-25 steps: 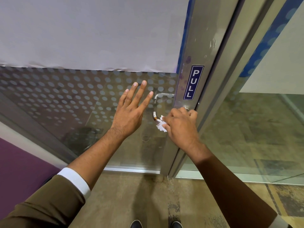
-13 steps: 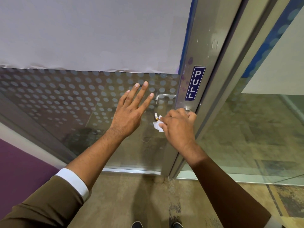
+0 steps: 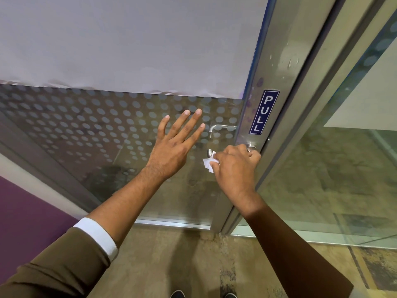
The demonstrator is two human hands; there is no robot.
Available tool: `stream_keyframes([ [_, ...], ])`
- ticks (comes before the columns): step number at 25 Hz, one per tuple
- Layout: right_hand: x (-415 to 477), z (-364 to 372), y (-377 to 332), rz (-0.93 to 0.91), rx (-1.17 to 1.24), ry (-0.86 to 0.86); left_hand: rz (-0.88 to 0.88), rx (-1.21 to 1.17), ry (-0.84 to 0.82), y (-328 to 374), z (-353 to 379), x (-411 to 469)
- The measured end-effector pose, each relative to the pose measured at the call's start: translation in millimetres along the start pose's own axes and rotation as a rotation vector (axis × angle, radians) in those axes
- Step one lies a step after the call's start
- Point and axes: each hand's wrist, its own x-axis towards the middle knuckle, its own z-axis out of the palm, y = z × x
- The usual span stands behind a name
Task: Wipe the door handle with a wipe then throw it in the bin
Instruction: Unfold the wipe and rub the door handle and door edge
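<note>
Right hand [image 3: 233, 166] grips the wipe [image 3: 208, 164] around the door handle [image 3: 211, 152]; left hand [image 3: 171, 147] hovers beside it, fingers spread.

"What's straight ahead of you?"

"A glass panel [image 3: 86, 130] printed with rows of pale dots. Above it I see a flat grey sheet [image 3: 129, 39] covering the glass, its lower edge slightly ragged."

"And to the right?"

"A brushed metal frame [image 3: 285, 50] carrying a blue PULL sign [image 3: 264, 111], then a clear pane [image 3: 322, 179] with greenish mottled flooring beyond."

"Below?"

"A worn tan floor [image 3: 171, 254] under me, and a purple wall [image 3: 25, 216] at my lower left."
</note>
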Motion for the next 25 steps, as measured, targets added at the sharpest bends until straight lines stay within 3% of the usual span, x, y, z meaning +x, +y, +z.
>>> stream_keyframes([
  [10, 18, 0, -23, 0.074, 0.045, -0.109, 0.009, -0.008, 0.014, -5, -1, 0],
  [15, 1, 0, -13, 0.100, 0.013, 0.014, 0.015, -0.019, -0.035, -8, -3, -1],
  [20, 35, -6, -28, 0.135, 0.045, -0.131, 0.016, -0.047, -0.063, -7, -6, -1],
  [25, 13, -7, -15, 0.090, -0.003, -0.088, 0.017, -0.062, -0.071, -6, -6, -2],
])
